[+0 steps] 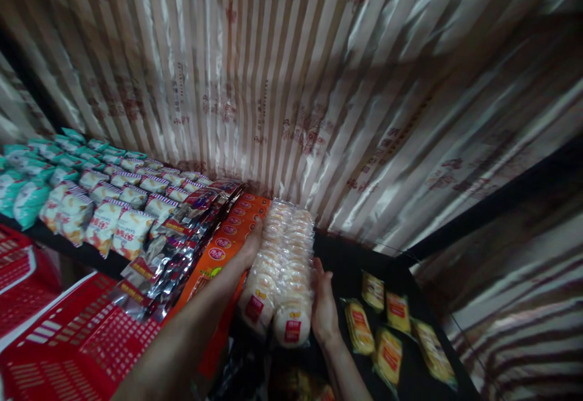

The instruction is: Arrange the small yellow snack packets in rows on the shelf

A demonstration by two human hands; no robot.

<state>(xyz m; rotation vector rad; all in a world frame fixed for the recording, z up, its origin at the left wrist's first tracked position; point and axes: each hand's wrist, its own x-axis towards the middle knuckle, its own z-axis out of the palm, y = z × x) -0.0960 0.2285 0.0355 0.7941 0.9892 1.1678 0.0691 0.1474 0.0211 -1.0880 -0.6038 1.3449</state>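
Observation:
A row of clear-wrapped round rice-cracker packs [285, 267] with red labels stands on a dark shelf [346, 255]. My left hand [252, 244] presses flat against the row's left side, between it and the orange packs [228, 237]. On the right side of the row my right hand [324, 307] lies with its fingers stretched along the packs. Both hands squeeze the row from its two sides.
Left of the orange packs lie silver-and-red foil bags [168, 249], white-and-yellow snack bags [113, 212] and teal bags [27, 188]. Several small yellow packets [387, 328] lie on the shelf to the right. Red plastic baskets [68, 340] sit below left. A striped curtain [291, 85] hangs behind.

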